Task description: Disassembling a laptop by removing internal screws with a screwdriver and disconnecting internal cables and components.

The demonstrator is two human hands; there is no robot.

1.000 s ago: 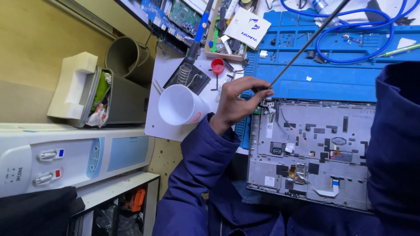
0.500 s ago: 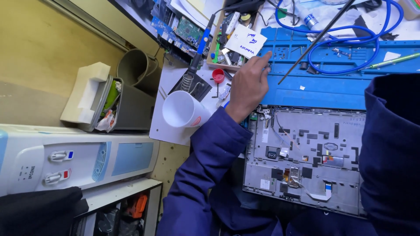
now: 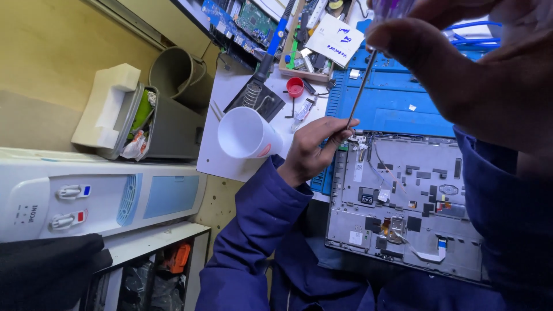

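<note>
Screwdriver (image 3: 358,98) slanted over blue mat (image 3: 397,109), tip at laptop chassis (image 3: 403,201) corner. Right hand (image 3: 461,63) clamped on handle for turning; left hand (image 3: 314,151) pinching shaft low, steadying tip.

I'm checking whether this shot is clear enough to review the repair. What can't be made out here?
Head view:
- Screwdriver tip: hidden by the left hand fingers.
- Screwdriver handle: cut off by the top edge, inside the blurred right hand.
- Opened laptop: right side covered by the right sleeve.
- Small screws: too small to see.
</note>
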